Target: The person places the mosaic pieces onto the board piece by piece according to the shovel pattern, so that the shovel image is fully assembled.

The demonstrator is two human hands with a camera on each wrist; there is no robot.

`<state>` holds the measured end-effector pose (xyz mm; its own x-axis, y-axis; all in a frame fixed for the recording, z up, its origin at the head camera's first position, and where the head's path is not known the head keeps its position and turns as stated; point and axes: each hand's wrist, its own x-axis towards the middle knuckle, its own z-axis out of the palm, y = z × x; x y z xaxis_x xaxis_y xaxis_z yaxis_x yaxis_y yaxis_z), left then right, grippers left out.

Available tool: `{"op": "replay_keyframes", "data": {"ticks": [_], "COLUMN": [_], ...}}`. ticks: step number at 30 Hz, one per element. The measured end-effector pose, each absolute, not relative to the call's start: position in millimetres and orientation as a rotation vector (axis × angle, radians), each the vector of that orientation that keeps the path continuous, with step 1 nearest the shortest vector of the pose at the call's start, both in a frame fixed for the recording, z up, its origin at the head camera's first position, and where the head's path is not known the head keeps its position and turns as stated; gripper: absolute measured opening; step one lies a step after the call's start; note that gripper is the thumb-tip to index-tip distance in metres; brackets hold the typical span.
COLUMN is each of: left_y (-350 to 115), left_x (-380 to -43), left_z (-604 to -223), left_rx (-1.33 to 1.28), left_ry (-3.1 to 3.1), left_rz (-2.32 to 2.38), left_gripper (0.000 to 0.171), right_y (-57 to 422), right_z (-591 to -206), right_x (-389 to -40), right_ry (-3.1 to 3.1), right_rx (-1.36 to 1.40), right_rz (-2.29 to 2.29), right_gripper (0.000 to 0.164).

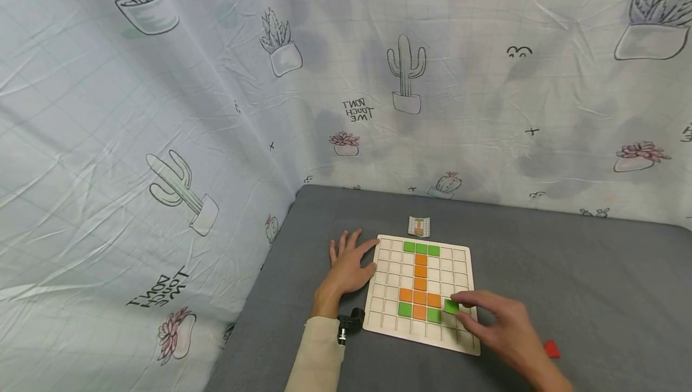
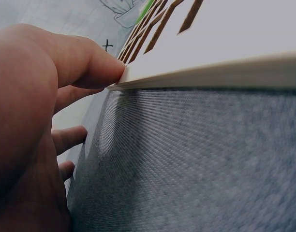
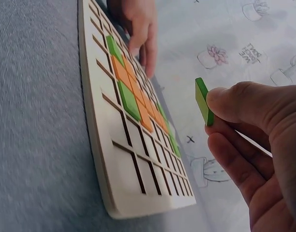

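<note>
My right hand (image 1: 503, 323) pinches a green square tile (image 3: 203, 101) between thumb and fingers, held above the right part of a pale wooden grid board (image 1: 389, 306). My left hand (image 1: 348, 267) lies at the board's left side with fingers spread; in the left wrist view its thumb (image 2: 102, 67) touches the board's edge. On the board, three green tiles (image 1: 421, 249) form a row at the far side. Below them runs a column of orange tiles (image 1: 420, 271), crossed by an orange row. Nearest me, an orange tile (image 1: 418, 312) sits between two green ones.
Just beyond the board lies a small card (image 1: 418, 227) printed with a coloured grid pattern. A red piece (image 1: 551, 349) is on the grey tabletop (image 1: 594, 284), beside my right forearm. A cactus-print curtain (image 1: 476, 98) hangs behind and along the left.
</note>
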<state>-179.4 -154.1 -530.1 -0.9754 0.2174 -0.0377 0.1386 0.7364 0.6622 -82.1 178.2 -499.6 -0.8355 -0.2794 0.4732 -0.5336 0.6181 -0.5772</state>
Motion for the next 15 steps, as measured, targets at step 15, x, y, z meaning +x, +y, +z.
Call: {"op": "replay_keyframes", "data": {"ticks": [15], "left_y": [-154], "left_x": [-179], "left_z": [-531], "left_rx": [0.314], "left_ry": [2.83], "left_rz": [1.102], "left_gripper": [0.057], "right_y": [156], "right_z": [-505], "right_x": [-85], "right_ry": [-2.496], "right_rx": [0.75], "right_rz": [1.188], "right_gripper": [0.042]}}
